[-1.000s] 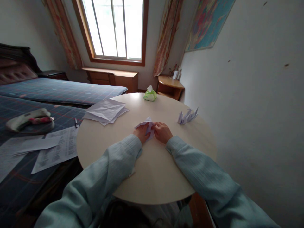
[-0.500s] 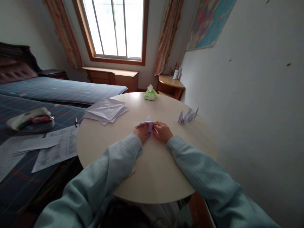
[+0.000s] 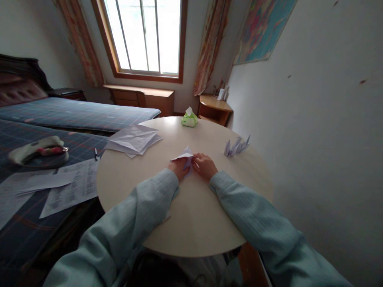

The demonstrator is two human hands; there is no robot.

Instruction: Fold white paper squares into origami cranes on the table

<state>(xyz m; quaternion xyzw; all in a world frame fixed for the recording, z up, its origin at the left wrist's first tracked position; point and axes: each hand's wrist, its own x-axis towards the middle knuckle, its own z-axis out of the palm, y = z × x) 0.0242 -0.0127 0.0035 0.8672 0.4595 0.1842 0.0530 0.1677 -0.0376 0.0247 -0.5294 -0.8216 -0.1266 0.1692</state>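
A small folded sheet of white paper point(image 3: 186, 154) lies at the middle of the round cream table point(image 3: 197, 215), its pointed tip facing away from me. My left hand point(image 3: 179, 168) grips its left part, with the fingers partly under a raised flap. On the other side, my right hand point(image 3: 204, 166) pinches the paper's right edge between thumb and fingers. Both hands rest low over the tabletop, and they hide the near part of the paper. To the right stand several folded paper figures point(image 3: 237, 146) in a row.
Creased paper sheets point(image 3: 134, 138) are stacked at the table's left edge. A green tissue pack point(image 3: 189, 119) sits at the far edge. Left of the table, a bed holds printed sheets point(image 3: 72, 187), a pen point(image 3: 96, 154) and a pale bag point(image 3: 37, 151). A wall rises close on the right.
The flap at the paper's left has lifted and spread slightly over my left fingers. My right fingers have shifted a little at the paper's edge.
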